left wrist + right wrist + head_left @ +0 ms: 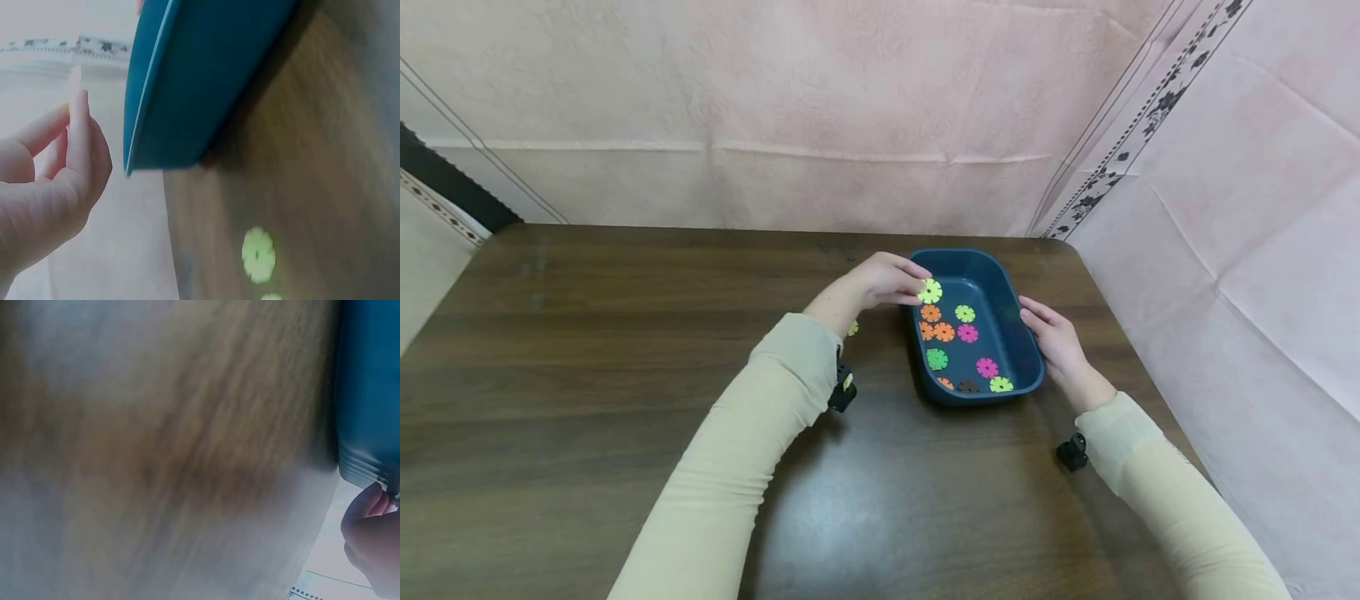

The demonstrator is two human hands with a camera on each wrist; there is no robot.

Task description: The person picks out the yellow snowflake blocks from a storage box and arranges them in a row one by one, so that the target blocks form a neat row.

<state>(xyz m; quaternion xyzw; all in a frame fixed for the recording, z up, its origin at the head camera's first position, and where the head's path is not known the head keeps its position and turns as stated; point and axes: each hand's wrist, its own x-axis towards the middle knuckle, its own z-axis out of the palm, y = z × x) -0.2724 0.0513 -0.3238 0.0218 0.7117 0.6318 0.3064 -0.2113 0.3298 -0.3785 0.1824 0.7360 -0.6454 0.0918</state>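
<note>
Pinching a yellow flower [932,291] by the edge in the left grip [886,282], at the blue tub [1003,333] near the tabletop's [625,375] far edge; touching the tub with the right grip [1058,343], maybe for steadying, can't tell if pinching

Soft light on my tabletop [587,400], a pale shiny patch [827,517] toward its near edge, dark shadow beside my blue tub [992,287], blurry wood in my right wrist view
</note>
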